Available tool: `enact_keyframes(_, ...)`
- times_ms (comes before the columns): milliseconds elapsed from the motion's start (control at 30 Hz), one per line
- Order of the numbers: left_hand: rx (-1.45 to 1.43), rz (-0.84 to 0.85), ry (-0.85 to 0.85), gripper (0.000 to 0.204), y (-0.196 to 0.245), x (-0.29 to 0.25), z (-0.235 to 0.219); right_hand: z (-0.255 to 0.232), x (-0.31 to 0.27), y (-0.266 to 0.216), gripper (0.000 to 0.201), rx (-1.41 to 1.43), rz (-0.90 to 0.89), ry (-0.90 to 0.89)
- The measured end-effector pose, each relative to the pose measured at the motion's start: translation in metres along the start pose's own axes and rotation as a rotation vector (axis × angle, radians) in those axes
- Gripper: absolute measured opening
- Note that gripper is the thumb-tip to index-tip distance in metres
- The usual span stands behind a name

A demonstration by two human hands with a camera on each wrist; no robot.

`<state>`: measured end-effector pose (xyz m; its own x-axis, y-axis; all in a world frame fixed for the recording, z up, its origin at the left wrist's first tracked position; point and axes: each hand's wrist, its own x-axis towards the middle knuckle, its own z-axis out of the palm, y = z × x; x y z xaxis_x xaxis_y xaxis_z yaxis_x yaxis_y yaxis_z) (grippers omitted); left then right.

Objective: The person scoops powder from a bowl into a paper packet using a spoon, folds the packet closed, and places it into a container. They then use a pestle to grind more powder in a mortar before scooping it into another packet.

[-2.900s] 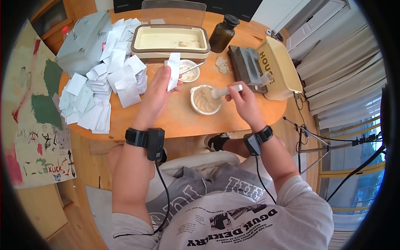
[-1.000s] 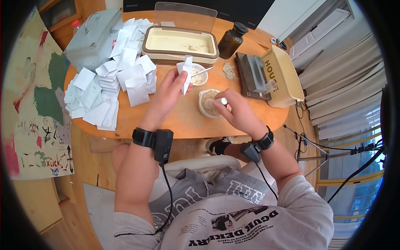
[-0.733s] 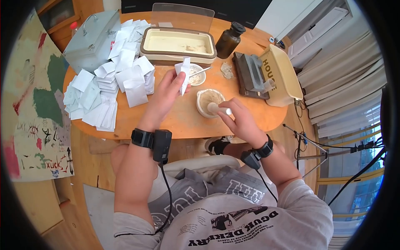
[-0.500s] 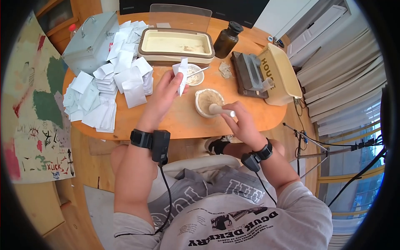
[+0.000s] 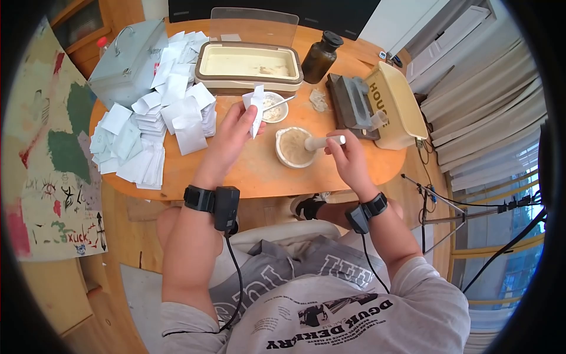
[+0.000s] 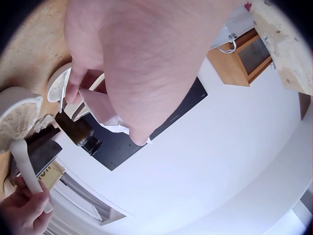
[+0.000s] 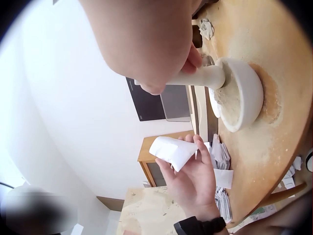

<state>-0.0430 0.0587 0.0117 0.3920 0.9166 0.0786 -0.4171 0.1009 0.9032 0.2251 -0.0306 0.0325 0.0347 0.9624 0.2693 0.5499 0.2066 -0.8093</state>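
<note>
In the head view the left hand [image 5: 234,131] holds a folded white paper packet [image 5: 257,112] upright between thumb and fingers. The right hand [image 5: 350,158] grips the handle of a white pestle [image 5: 321,142], whose head rests at the right inner side of a white mortar [image 5: 279,154]. Tan powder [image 5: 293,145] lies in the mortar. Just behind the packet stands a small white bowl [image 5: 282,112] with pale powder and a thin white utensil [image 5: 279,103]. The right wrist view shows the packet [image 7: 172,151] with its wide end spread.
Stacks of white packets [image 5: 190,134] and a metal box [image 5: 128,62] lie at the left. Behind stands a cream rectangular container [image 5: 247,85]. A dark jar [image 5: 320,58], a crumpled piece [image 5: 318,100], a grey device [image 5: 352,106] and a cream bin [image 5: 395,112] are to the right.
The pestle has tilted over and moved to the mortar's right side, with the right hand shifting right and up. The left hand still holds the packet, nearly in place.
</note>
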Motion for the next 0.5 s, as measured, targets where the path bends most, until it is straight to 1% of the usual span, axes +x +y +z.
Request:
enact_keyframes(67, -0.009, -0.002, -0.001, 0.039, -0.001, 0.000, 0.000, 0.001, 0.005, -0.002, 0.016, 0.027, 0.038, 0.058)
enact_keyframes(200, 0.017, -0.006, -0.011, 0.040, 0.000, 0.000, -0.002, 0.002, 0.019, 0.003, 0.017, 0.048, 0.062, 0.032)
enact_keyframes(300, 0.011, -0.004, -0.002, 0.040, -0.002, 0.001, -0.001, -0.001, 0.031, 0.003, 0.019, 0.070, 0.064, 0.071)
enact_keyframes(367, -0.001, 0.005, -0.002, 0.040, -0.003, 0.002, 0.001, 0.002, 0.040, 0.001, 0.021, -0.013, 0.089, -0.008)
enact_keyframes(500, -0.002, -0.006, -0.006, 0.040, -0.001, 0.001, -0.002, 0.009, 0.055, -0.011, 0.022, -0.043, 0.058, -0.012)
